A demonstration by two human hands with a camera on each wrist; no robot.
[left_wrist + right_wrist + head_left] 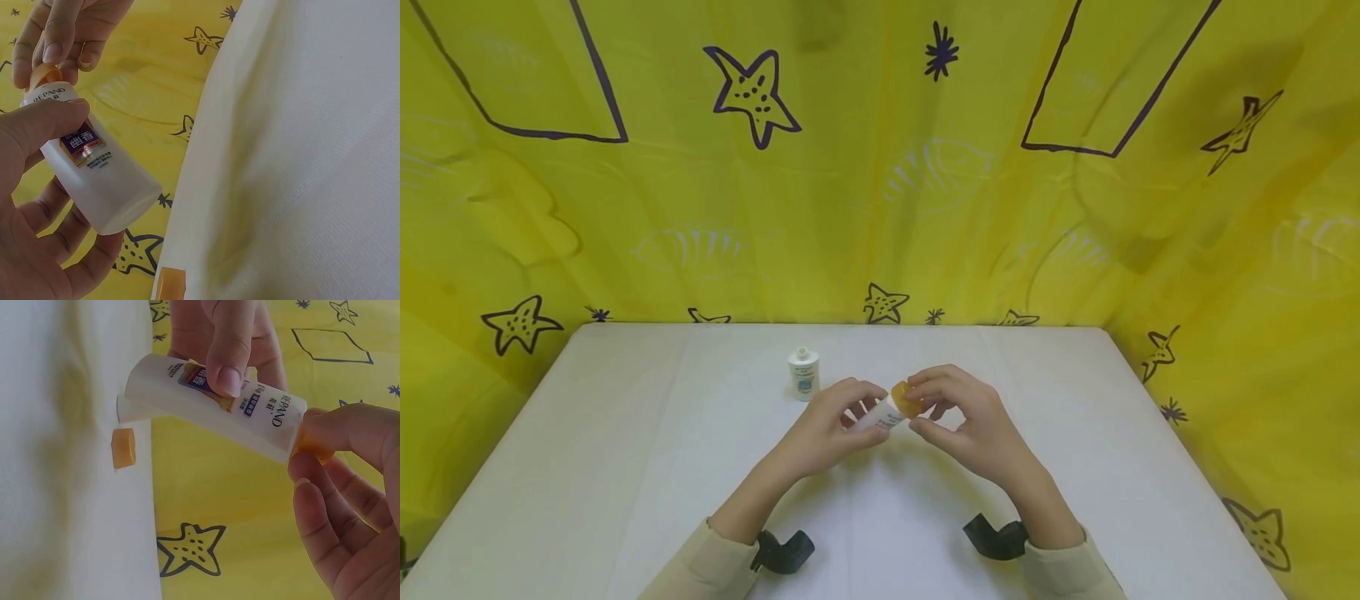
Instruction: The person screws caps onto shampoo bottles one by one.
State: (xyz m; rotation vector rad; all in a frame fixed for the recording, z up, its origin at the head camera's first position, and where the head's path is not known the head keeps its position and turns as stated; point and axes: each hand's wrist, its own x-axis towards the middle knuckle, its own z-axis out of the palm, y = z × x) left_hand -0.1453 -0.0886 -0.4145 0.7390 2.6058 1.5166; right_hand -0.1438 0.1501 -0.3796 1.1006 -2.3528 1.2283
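My left hand (829, 425) grips a small white bottle (880, 416) round its body, tilted above the table with its top end toward the right. Its printed label reads REPAND in the right wrist view. At that end sits an orange cap (314, 442), which the thumb and fingers of my right hand (973, 421) pinch. A second white bottle (803, 375) stands upright on the table behind my left hand, its narrow neck uncovered. Another orange cap (124, 448) rests on the table in the right wrist view; in the head view it is hidden.
The white table (662, 467) reaches back to a yellow curtain (850, 208) printed with dark starfish and fish outlines. Black straps with curved black pieces (786, 553) sit at both wrists, close over the tabletop.
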